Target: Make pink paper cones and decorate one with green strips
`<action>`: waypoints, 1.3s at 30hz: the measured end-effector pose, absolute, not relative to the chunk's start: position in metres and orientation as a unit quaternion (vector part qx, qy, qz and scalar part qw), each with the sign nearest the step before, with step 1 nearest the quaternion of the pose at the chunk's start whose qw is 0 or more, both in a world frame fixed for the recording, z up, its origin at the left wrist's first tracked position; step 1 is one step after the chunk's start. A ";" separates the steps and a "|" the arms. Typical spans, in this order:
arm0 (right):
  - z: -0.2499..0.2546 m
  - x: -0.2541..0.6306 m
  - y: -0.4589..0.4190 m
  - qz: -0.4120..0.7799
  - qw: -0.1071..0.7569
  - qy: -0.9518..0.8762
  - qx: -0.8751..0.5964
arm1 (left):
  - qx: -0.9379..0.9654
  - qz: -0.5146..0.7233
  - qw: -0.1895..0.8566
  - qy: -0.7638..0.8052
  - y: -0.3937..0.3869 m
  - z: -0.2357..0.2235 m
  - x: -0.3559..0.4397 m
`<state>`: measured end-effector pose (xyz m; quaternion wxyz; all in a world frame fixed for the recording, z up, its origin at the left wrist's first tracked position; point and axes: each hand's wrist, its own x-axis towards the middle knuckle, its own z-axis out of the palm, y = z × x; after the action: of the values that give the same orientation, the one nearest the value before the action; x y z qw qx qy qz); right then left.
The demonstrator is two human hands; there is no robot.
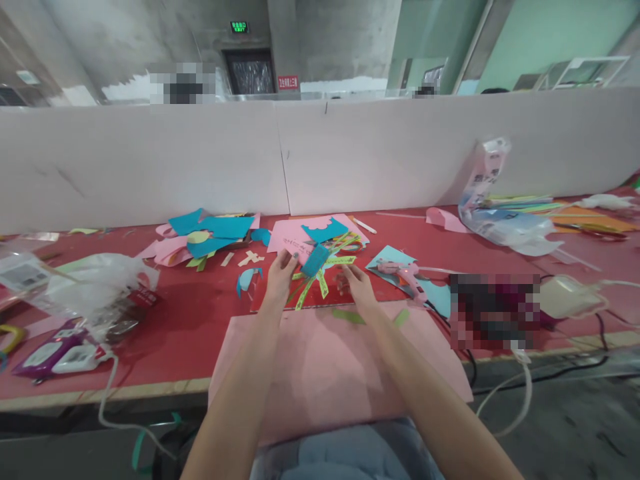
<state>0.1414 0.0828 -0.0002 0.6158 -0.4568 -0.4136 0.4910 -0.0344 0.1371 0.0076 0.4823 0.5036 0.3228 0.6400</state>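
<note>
A small blue block-like piece (315,261) sits in the middle of the table, with patterned yellow-green paper strips (323,283) spreading out from under it. My left hand (281,272) is just left of this piece, thumb and fingers slightly apart; I see nothing between them. On the other side, my right hand (355,283) hovers by the ends of the strips with curled, parted fingers, holding nothing visible. Behind the piece lie a scalloped blue paper cutout (325,231) and a pink sheet with writing (283,235). A red board (265,291) lies beneath the strips.
A pink glue gun (406,273) lies on light blue paper to the right, its cord trailing. Paper scraps (220,233) are heaped at left. A large pink sheet (320,373) overhangs the front edge. Plastic bags (95,287) and a white partition (200,160) flank the work area.
</note>
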 end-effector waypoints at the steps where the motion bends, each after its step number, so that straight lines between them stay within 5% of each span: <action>1: 0.000 0.141 0.083 0.514 0.605 -0.405 -0.453 | 0.501 0.639 0.495 0.311 0.135 0.009 -0.034; 8: 0.003 0.138 0.078 0.584 0.593 -0.366 -0.418 | 0.507 0.617 0.534 0.280 0.130 0.012 -0.033; 19: 0.008 0.138 0.073 0.602 0.590 -0.371 -0.390 | 0.602 0.576 0.436 0.339 0.130 0.015 -0.033; 31: 0.017 0.135 0.061 0.610 0.489 -0.416 -0.464 | 0.593 0.556 0.461 0.357 0.125 0.016 -0.025; 39: 0.009 0.139 0.073 0.547 0.567 -0.412 -0.458 | 0.557 0.639 0.381 0.370 0.121 0.022 -0.032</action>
<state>0.1395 0.0732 0.0094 0.5673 -0.4578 -0.4116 0.5470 -0.0315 0.1214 0.0222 0.3808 0.5570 0.3701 0.6386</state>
